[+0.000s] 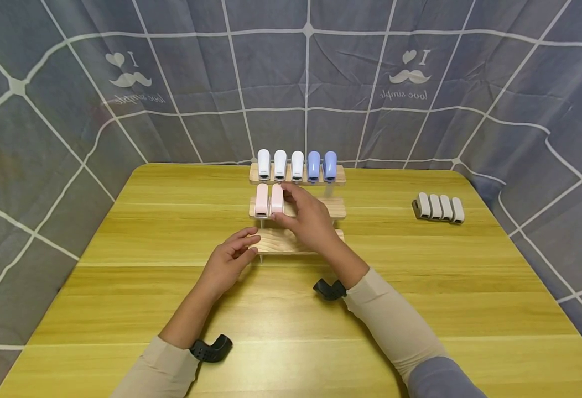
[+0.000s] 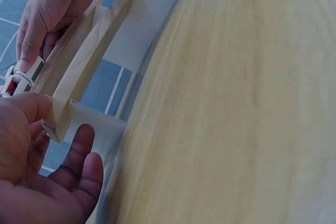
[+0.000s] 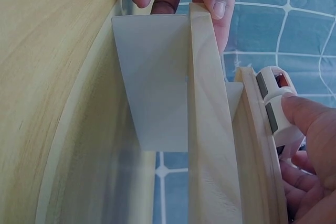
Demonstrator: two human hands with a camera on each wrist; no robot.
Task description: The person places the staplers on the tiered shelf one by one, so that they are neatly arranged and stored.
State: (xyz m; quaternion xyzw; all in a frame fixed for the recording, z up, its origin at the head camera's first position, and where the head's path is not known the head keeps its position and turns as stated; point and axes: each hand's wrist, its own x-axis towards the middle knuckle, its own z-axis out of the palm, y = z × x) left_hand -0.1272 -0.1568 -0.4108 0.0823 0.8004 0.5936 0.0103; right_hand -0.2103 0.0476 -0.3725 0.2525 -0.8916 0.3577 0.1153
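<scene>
A stepped wooden display rack (image 1: 291, 243) with three shelves stands on the table. On its middle shelf two pink mini staplers (image 1: 261, 200) sit side by side at the left. My right hand (image 1: 313, 218) pinches the right-hand pink stapler (image 1: 277, 200), its thumb on the near end and its fingers at the far end. In the right wrist view, that stapler (image 3: 285, 121) rests against the shelf beside the other one. At the lowest shelf's left end, my left hand (image 1: 227, 262) holds the board between thumb and finger, the other fingers loosely bent.
Three white staplers (image 1: 280, 165) and two blue staplers (image 1: 313, 166) line the top shelf. Several off-white staplers (image 1: 441, 208) stand in a row on the table (image 1: 395, 260) at right. A grey checked curtain (image 1: 341, 83) hangs behind and at both sides.
</scene>
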